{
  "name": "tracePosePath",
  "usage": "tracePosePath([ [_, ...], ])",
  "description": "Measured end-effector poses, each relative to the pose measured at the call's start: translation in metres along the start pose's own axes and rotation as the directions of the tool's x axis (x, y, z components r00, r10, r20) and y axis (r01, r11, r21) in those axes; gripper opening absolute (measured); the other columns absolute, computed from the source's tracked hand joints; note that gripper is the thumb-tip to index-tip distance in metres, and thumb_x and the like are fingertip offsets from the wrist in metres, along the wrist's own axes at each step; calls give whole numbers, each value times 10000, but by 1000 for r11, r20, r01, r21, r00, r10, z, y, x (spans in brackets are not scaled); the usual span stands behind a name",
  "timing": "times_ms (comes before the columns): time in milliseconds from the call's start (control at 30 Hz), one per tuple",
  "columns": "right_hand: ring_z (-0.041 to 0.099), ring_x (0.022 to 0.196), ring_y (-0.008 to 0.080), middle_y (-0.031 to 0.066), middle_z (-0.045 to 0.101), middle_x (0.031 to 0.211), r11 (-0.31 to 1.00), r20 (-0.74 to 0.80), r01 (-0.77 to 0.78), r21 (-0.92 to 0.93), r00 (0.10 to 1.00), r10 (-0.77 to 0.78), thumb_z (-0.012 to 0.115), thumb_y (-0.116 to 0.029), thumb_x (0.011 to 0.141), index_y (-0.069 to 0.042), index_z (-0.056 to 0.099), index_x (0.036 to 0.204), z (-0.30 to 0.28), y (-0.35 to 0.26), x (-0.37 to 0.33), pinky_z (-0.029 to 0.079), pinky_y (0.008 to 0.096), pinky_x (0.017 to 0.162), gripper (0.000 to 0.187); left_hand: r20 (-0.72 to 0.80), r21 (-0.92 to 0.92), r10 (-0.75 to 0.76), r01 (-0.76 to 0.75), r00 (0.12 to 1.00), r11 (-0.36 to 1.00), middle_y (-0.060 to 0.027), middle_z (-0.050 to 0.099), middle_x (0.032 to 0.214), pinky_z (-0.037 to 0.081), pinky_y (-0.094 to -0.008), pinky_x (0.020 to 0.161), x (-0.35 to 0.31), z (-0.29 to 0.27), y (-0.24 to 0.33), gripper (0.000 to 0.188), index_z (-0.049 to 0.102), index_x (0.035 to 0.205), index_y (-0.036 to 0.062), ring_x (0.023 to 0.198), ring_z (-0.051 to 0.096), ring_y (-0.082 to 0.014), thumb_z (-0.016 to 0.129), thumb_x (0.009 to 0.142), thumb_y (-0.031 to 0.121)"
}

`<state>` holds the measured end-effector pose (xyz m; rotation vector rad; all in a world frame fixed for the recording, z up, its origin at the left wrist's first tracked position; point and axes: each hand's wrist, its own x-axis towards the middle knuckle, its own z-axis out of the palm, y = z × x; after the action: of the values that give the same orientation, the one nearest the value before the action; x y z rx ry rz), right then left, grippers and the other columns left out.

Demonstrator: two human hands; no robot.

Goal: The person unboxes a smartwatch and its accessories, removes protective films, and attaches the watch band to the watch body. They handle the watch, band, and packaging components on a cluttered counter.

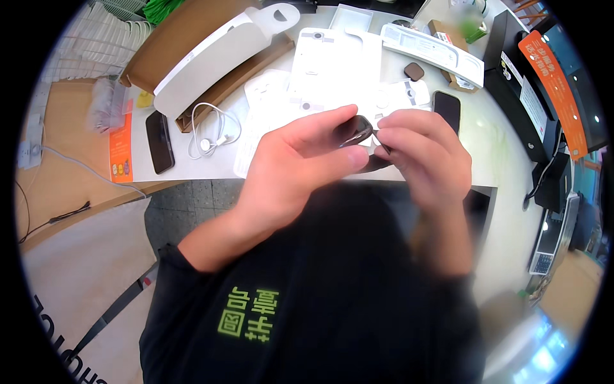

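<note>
A dark glossy device (355, 132) is held between the thumb and fingers of the left hand (289, 160); its right end is pinched by the right hand (432, 155) (the exact grip is partly hidden). Left of the device, one coiled white cable (206, 144) and one black phone (160, 142) are seen; right of it, one dark phone (446, 111). Below it, the desk's (480, 150) front edge is crossed by both forearms.

My left hand (294, 157) and my right hand (432, 157) are over the near edge of the table (197, 169), with a gadget (359, 130) between them. A phone (160, 142) lies left, with a cord (222, 114) beside it. Behind those is a box (220, 61). Another phone (447, 109) lies just behind my right hand, and a tray (425, 50) behind that.
</note>
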<state>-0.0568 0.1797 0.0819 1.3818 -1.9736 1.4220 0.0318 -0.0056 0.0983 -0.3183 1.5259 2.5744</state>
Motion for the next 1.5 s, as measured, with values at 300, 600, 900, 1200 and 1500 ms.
tracePosePath([
  [300, 681, 811, 234, 133, 683, 974, 997, -14, -77, 19, 997, 78, 761, 92, 749, 10, 690, 992, 4, -3, 0, 571, 294, 685, 266, 37, 323, 43, -53, 998, 945, -116, 642, 1234, 551, -289, 865, -2, -6, -2, 409, 566, 1374, -36, 1000, 644, -149, 639, 995, 99],
  [600, 682, 809, 230, 124, 691, 958, 983, 43, -176, 53, 984, 174, 756, 67, 778, 9, 685, 990, 6, -1, 1, 564, 300, 696, 231, 266, 793, 413, -442, 871, 420, -130, 669, 1146, 540, -283, 787, 4, -14, -2, 321, 643, 1271, 0, 949, 665, -170, 642, 950, 16],
  [900, 683, 790, 228, 99, 694, 935, 975, 71, -222, 15, 973, 220, 760, 25, 792, -7, 692, 975, 10, -4, 1, 562, 298, 685, 198, 260, 871, 468, -414, 844, 263, -139, 686, 1045, 548, -313, 711, 3, -7, 1, 263, 677, 1165, 15, 852, 686, -249, 649, 906, -20],
  [1200, 684, 772, 215, 103, 703, 913, 954, 73, -299, 9, 952, 297, 752, 32, 811, 1, 699, 962, 10, -10, 3, 554, 288, 675, 163, 268, 891, 417, -388, 869, 236, -143, 681, 948, 528, -348, 697, 6, -7, 9, 208, 688, 1092, -3, 796, 664, -282, 646, 889, -25],
  [1500, 662, 751, 189, 110, 706, 892, 928, 12, -368, 60, 930, 368, 746, 42, 824, 18, 703, 957, 15, -13, -2, 532, 272, 668, 142, 222, 909, 362, -327, 905, 259, -136, 674, 901, 512, -368, 667, 5, -4, 14, 194, 696, 1075, 8, 757, 651, -300, 652, 886, 7],
])
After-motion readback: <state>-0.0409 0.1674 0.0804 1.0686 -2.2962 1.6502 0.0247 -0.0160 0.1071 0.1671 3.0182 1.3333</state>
